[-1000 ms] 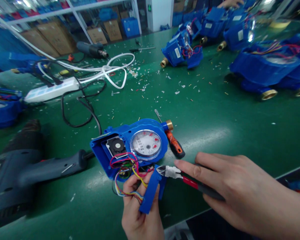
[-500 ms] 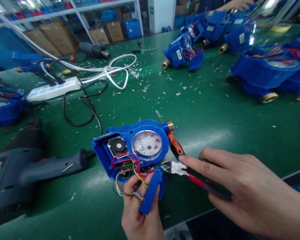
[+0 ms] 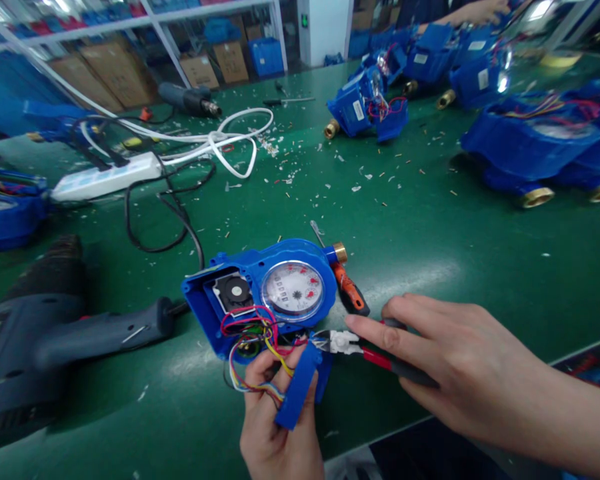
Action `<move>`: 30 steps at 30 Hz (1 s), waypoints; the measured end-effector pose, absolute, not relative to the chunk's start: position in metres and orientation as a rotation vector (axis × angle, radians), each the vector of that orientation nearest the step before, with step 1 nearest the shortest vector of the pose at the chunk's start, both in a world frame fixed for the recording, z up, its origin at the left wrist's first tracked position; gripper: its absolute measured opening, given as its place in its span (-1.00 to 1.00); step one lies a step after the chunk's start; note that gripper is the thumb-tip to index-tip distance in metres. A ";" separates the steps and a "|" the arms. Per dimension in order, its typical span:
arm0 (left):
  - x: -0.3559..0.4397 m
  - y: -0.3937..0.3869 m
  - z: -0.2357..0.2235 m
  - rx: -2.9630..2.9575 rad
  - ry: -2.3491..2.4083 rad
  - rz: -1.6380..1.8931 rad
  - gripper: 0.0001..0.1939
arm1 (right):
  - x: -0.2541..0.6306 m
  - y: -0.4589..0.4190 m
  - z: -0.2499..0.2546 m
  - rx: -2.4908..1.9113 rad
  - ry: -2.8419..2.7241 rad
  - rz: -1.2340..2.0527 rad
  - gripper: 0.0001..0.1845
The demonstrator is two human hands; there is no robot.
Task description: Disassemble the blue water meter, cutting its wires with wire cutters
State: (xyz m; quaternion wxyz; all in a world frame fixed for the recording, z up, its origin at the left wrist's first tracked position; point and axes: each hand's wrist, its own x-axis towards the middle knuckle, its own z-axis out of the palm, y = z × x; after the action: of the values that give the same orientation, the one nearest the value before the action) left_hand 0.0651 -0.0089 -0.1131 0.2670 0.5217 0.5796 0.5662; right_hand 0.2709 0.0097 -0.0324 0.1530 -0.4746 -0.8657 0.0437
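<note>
A blue water meter (image 3: 300,248) lies on the green bench with its round dial facing up and its side box uncovered. Coloured wires (image 3: 250,313) run from that box to a blue plastic cover (image 3: 298,390). My left hand (image 3: 277,420) is closed around the cover, with wires passing over its fingers. In my right hand (image 3: 440,360) is a pair of diagonal cutters (image 3: 345,343) with red and black handles. Its jaws are at the cover's upper end, by the wires; whether they bite on anything is too small to tell. A screwdriver (image 3: 351,290) with an orange and black handle lies beside the meter.
A heat gun (image 3: 45,347) rests at the left. Behind it are a white power strip (image 3: 109,179) and looped cables (image 3: 230,137). More blue meters (image 3: 530,143) stand at the right and back, near another person's hand (image 3: 480,12). Small scraps litter the bench.
The cutters drew back a little to the right from the cover half a second ago, and now their jaws are at its upper end again. My left hand keeps its hold.
</note>
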 end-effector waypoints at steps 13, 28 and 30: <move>0.065 -0.008 -0.109 1.413 1.538 1.483 -0.66 | 0.269 0.012 -0.034 -1.330 -2.462 0.133 -0.52; 0.060 -0.010 -0.109 1.229 1.505 1.454 -0.73 | 0.294 0.004 -0.031 -1.435 -2.334 0.233 -0.33; 0.054 -0.011 -0.106 1.140 1.491 1.409 -0.79 | 0.301 0.001 -0.031 -1.442 -2.388 0.137 -0.32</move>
State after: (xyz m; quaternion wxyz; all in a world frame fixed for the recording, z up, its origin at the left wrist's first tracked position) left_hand 0.0541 -0.0112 -0.1061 0.3869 0.4478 0.5859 0.5536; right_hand 0.3011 0.0014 -0.0312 0.1734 -0.5085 -0.8420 0.0484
